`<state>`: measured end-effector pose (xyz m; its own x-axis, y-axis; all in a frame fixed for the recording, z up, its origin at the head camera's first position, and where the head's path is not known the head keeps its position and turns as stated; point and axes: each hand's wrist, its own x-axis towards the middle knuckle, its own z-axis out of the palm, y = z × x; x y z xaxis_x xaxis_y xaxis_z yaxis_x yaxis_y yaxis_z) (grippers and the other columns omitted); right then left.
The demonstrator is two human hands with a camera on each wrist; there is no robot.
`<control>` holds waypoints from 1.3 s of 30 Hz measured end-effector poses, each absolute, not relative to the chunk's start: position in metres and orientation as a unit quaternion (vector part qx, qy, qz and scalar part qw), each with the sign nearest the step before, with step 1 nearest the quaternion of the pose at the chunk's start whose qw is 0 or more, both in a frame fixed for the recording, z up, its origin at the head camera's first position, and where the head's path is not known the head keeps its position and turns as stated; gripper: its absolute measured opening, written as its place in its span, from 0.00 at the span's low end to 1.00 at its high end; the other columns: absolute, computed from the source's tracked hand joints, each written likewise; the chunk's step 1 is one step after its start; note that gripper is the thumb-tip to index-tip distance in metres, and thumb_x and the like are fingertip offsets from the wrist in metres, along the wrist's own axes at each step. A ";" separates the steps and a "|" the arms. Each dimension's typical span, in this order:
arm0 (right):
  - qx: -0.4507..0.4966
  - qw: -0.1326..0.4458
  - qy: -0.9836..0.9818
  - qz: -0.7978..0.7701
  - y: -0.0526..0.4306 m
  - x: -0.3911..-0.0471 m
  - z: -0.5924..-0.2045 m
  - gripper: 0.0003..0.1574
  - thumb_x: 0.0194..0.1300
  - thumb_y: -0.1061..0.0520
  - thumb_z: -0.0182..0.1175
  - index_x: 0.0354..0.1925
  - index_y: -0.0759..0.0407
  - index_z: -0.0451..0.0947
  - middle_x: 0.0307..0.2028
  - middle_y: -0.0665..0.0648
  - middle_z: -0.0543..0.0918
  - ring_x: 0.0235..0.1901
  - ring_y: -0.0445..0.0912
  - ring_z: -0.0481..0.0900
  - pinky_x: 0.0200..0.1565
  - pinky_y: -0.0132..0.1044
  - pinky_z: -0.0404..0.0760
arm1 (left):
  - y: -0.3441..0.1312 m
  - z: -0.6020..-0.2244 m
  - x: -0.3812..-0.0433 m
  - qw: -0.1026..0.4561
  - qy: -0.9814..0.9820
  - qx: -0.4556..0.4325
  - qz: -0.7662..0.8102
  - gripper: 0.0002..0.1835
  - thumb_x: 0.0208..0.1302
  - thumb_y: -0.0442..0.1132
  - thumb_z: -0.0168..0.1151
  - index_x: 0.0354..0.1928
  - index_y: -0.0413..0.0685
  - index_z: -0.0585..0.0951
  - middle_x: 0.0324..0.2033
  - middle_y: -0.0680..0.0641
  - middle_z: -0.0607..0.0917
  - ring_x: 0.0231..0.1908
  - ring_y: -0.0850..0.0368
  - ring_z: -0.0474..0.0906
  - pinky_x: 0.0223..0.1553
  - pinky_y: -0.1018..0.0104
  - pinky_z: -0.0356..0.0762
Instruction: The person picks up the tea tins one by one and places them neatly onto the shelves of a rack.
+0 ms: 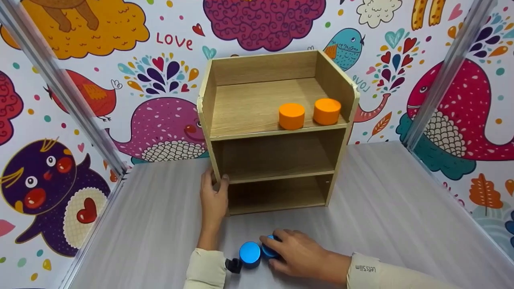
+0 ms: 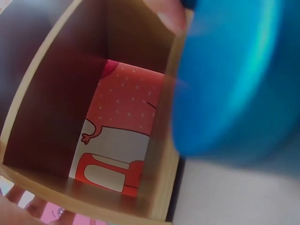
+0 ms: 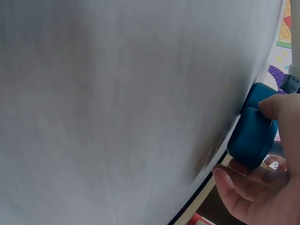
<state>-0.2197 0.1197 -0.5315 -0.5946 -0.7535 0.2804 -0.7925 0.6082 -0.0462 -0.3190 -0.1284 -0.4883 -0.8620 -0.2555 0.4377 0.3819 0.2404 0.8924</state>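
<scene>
A small wooden shelf stands on the table, and my left hand grips its left side panel, thumb at the front edge. Two blue cylinders sit side by side in front of it. The right-hand blue cylinder is pinched between thumb and fingers of my right hand, which covers much of it in the head view. The other blue cylinder lies just left of it, beside my left wrist. In the left wrist view a blue cylinder looms large before the shelf's compartments.
Two orange cylinders, a left one and a right one, stand on the shelf's top board near the front right. A black wrist camera mount nearly meets the left blue cylinder. Patterned walls with metal posts enclose the grey table.
</scene>
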 end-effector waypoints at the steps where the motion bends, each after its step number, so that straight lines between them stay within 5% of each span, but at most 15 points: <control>1: 0.433 0.119 -0.890 0.082 0.120 -0.220 -0.530 0.36 0.69 0.40 0.63 0.71 0.47 0.70 0.48 0.55 0.82 0.40 0.45 0.83 0.40 0.41 0.85 | -0.128 -0.487 -0.319 0.258 -0.742 -0.041 -0.617 0.23 0.75 0.40 0.58 0.69 0.46 0.72 0.58 0.43 0.77 0.59 0.47 0.75 0.60 0.43 0.73; 21: 0.380 0.137 -0.911 0.083 0.122 -0.230 -0.487 0.33 0.69 0.37 0.62 0.68 0.43 0.73 0.46 0.55 0.80 0.36 0.43 0.81 0.35 0.39 0.85 | -0.116 -0.469 -0.318 0.248 -0.732 0.009 -0.635 0.21 0.70 0.30 0.54 0.64 0.37 0.71 0.57 0.36 0.75 0.49 0.46 0.72 0.48 0.54 0.70; 39: 0.341 0.094 -0.923 0.155 0.119 -0.236 -0.434 0.33 0.69 0.38 0.61 0.70 0.39 0.71 0.47 0.53 0.79 0.37 0.40 0.79 0.38 0.33 0.84 | -0.120 -0.469 -0.319 0.238 -0.734 -0.003 -0.637 0.24 0.71 0.29 0.53 0.67 0.34 0.67 0.63 0.33 0.72 0.61 0.40 0.71 0.60 0.42 0.69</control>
